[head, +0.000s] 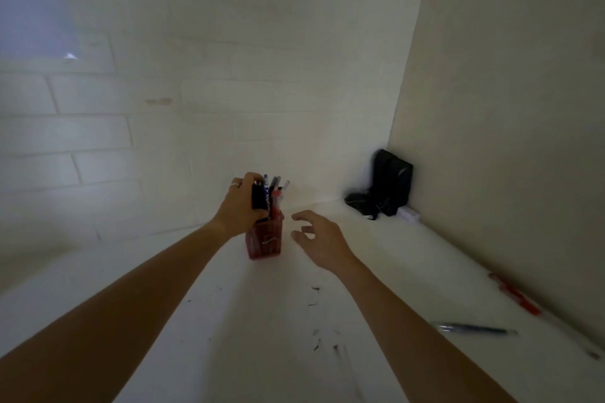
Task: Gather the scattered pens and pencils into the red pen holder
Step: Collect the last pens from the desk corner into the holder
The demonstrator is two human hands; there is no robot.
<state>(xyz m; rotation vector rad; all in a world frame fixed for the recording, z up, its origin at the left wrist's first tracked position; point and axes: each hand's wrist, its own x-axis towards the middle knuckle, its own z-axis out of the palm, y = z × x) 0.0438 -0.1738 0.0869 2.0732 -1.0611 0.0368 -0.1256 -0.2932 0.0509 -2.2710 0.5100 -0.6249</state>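
The red pen holder [265,243] stands upright on the white desk [248,321], near the back wall. Several pens [275,193] stick up out of it. My left hand [240,206] is closed around black pens [258,196] at the holder's top left, their lower ends inside the holder. My right hand [319,239] hovers just right of the holder, fingers spread, holding nothing. A dark blue pen [474,328] lies on the desk at the right. A red pen [514,294] lies beside the right wall panel.
A black pouch [386,188] leans in the back right corner, with a small white box [408,215] at its foot. The brick wall rises behind the holder and a plain panel bounds the right side. Dark ink marks [316,296] dot the desk.
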